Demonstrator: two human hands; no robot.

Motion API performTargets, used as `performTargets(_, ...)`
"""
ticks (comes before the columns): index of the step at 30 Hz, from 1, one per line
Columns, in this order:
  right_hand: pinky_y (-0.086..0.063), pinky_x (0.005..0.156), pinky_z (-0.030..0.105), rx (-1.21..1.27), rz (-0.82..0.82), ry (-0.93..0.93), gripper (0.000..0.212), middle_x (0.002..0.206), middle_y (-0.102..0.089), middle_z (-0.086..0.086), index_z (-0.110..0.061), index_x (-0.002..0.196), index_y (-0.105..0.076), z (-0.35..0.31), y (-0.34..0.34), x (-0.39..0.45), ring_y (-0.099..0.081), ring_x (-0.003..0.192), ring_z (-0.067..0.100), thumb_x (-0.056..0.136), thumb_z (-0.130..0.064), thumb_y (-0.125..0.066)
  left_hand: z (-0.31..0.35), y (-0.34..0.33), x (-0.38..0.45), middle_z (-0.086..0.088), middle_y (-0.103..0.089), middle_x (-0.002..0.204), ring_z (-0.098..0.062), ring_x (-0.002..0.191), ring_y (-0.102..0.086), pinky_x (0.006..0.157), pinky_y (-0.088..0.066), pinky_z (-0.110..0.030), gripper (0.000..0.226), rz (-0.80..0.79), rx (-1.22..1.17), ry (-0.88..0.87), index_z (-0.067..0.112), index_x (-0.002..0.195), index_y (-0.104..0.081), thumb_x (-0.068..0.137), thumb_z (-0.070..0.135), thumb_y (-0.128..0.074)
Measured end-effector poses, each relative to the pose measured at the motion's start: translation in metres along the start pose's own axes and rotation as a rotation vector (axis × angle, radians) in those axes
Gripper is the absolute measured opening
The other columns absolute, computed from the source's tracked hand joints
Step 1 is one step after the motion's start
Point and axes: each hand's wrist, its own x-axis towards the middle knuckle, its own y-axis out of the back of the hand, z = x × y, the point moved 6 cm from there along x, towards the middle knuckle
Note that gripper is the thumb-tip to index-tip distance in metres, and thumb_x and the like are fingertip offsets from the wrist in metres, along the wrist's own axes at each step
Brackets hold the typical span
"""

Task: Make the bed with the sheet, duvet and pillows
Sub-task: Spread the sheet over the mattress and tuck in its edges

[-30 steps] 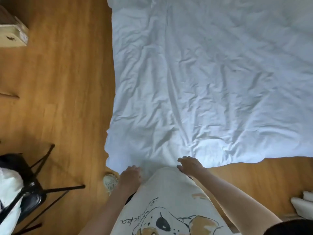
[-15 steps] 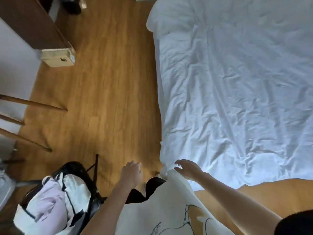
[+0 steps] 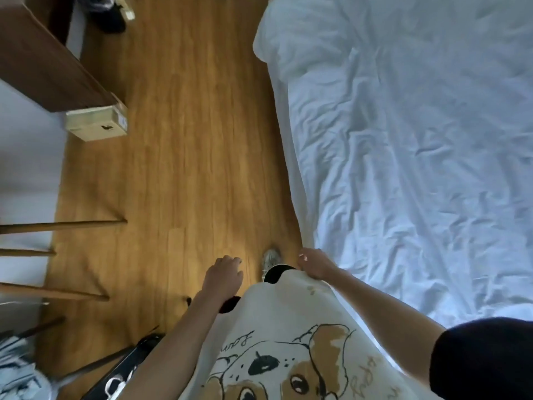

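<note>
Our white sheet [image 3: 418, 168] lies spread over the bed, all crinkly, with its left edge hanging down to the floor [image 3: 178, 140]. Half a second back the bed sat more in the middle of our view; now it fills the right side. Our right hand [image 3: 315, 264] is just beside the sheet's near corner, fingers curled loose, holding nothing. Our left hand [image 3: 223, 274] hangs over the floor, empty too.
</note>
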Motion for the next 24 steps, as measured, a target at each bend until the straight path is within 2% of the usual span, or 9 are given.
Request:
performTargets(3,-0.041,0.1,0.036,0.025,0.012,-0.037,0.033,0.127,-0.059,0.0,-0.023,0.122,-0.059,-0.034,0.048,0.033,-0.052,0.119,0.024,0.095,-0.032,-0.041,-0.017,0.05,0.039,-0.004,-0.043,0.141,-0.02,0.127,-0.04,0.097,-0.041,-0.033,0.043,0.005,0.009,0.002,0.015,0.141,-0.041,0.1,0.028,-0.037)
performTargets(6,-0.039,0.097,0.028,0.075,0.046,-0.06,0.037,0.134,-0.055,-0.002,-0.023,0.132,-0.053,-0.059,0.092,0.062,-0.051,0.122,0.019,0.097,-0.03,-0.041,-0.033,0.094,0.084,-0.004,-0.045,0.14,-0.02,0.127,-0.041,0.096,-0.04,-0.033,0.043,0.007,-0.006,0.0,0.016,0.141,-0.042,0.099,0.029,-0.038)
performTargets(11,-0.04,0.091,0.025,0.213,0.128,-0.143,0.034,0.128,-0.06,-0.002,-0.023,0.127,-0.057,-0.085,0.143,0.111,-0.055,0.115,0.017,0.096,-0.031,-0.045,-0.053,0.16,0.173,-0.004,-0.045,0.141,-0.022,0.125,-0.042,0.095,-0.04,-0.034,0.047,-0.056,0.048,-0.04,0.02,0.142,-0.039,0.097,0.029,-0.04)
performTargets(17,-0.043,0.09,0.029,0.398,0.209,-0.381,0.032,0.125,-0.062,0.003,-0.02,0.125,-0.058,-0.11,0.17,0.156,-0.057,0.112,0.021,0.097,-0.03,-0.045,-0.042,0.265,0.288,-0.005,-0.053,0.128,-0.024,0.115,-0.047,0.086,-0.044,-0.035,0.039,-0.056,0.208,-0.282,0.018,0.133,-0.045,0.095,0.027,-0.038)
performTargets(19,-0.043,0.091,0.031,0.457,0.233,-0.433,0.03,0.121,-0.063,0.007,-0.017,0.121,-0.06,-0.123,0.174,0.169,-0.057,0.111,0.024,0.097,-0.028,-0.046,-0.032,0.298,0.319,-0.004,-0.049,0.134,-0.023,0.12,-0.043,0.089,-0.041,-0.035,0.042,-0.065,0.303,-0.381,0.016,0.137,-0.041,0.096,0.023,-0.037)
performTargets(24,-0.038,0.074,0.028,0.638,0.329,-0.486,0.033,0.108,-0.067,0.004,-0.012,0.108,-0.065,-0.156,0.197,0.199,-0.06,0.101,0.024,0.097,-0.035,-0.045,0.009,0.368,0.383,-0.008,-0.043,0.139,-0.027,0.124,-0.041,0.095,-0.039,-0.037,0.043,-0.129,0.528,-0.554,0.015,0.141,-0.036,0.099,0.022,-0.037)
